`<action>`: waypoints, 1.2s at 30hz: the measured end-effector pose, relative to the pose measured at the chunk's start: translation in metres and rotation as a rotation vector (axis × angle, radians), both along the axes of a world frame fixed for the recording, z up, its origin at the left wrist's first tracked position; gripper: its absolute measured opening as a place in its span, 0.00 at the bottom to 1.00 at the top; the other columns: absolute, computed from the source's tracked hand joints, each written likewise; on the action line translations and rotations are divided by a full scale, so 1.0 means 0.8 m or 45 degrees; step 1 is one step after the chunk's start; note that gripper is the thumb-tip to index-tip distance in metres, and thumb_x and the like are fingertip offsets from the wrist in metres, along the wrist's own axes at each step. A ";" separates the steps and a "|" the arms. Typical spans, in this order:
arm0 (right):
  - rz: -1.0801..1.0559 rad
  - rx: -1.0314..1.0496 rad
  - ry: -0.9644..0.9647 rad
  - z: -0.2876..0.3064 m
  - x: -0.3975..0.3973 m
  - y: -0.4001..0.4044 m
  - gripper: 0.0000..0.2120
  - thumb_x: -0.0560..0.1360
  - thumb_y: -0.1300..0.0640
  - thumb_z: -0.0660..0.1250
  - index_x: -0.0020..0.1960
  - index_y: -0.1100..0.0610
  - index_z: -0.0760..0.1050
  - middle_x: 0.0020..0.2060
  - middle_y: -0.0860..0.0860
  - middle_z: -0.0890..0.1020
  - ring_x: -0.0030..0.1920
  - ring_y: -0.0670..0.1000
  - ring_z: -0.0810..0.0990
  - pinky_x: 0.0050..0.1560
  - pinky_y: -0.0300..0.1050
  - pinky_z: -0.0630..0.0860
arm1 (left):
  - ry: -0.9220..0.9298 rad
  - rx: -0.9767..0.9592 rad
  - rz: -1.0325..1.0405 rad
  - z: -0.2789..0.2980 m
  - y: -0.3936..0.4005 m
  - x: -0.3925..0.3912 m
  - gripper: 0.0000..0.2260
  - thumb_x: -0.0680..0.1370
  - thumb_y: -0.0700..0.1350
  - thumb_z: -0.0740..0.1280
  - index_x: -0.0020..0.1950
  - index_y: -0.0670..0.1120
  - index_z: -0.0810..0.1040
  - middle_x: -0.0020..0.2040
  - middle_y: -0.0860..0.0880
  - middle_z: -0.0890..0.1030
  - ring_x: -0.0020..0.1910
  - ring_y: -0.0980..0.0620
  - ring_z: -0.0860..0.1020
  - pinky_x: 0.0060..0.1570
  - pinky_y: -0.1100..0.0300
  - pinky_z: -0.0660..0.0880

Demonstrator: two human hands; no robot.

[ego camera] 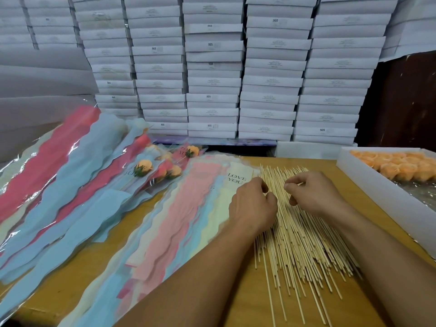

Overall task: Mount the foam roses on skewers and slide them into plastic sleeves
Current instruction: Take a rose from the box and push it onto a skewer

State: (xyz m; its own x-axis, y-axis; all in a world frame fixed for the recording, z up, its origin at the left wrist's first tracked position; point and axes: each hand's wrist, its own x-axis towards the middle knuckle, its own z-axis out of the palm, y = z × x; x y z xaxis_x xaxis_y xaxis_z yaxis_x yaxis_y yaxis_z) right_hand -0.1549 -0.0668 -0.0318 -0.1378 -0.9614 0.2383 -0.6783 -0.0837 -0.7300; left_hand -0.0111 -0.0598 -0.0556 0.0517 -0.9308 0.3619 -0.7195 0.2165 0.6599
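A loose pile of thin wooden skewers (297, 244) lies spread on the wooden table (77, 267). Both hands sit on the pile's far end. My left hand (253, 206) is curled knuckles-up over the skewers; whether it pinches one is hidden. My right hand (313, 192) has its fingers curled, and its fingertips pinch at a skewer in the pile. Orange foam roses (401, 166) fill the far end of a white box (368, 182) at the right. A fanned stack of empty pastel plastic sleeves (179, 220), the top one printed "LOVE YOU", lies left of the skewers.
Several sleeved orange roses (142, 167) rest at the back left, on wide layers of blue and red sleeves (70, 175) that overhang the table's left edge. Tall stacks of white boxes (212, 79) wall off the back. A dark panel stands behind the rose box.
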 end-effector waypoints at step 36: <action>-0.002 -0.027 0.041 0.016 -0.005 0.001 0.04 0.79 0.53 0.68 0.49 0.51 0.81 0.33 0.47 0.85 0.36 0.46 0.82 0.41 0.45 0.77 | -0.060 0.069 -0.050 -0.005 -0.004 -0.002 0.07 0.79 0.51 0.63 0.50 0.50 0.77 0.48 0.50 0.81 0.45 0.48 0.79 0.46 0.49 0.80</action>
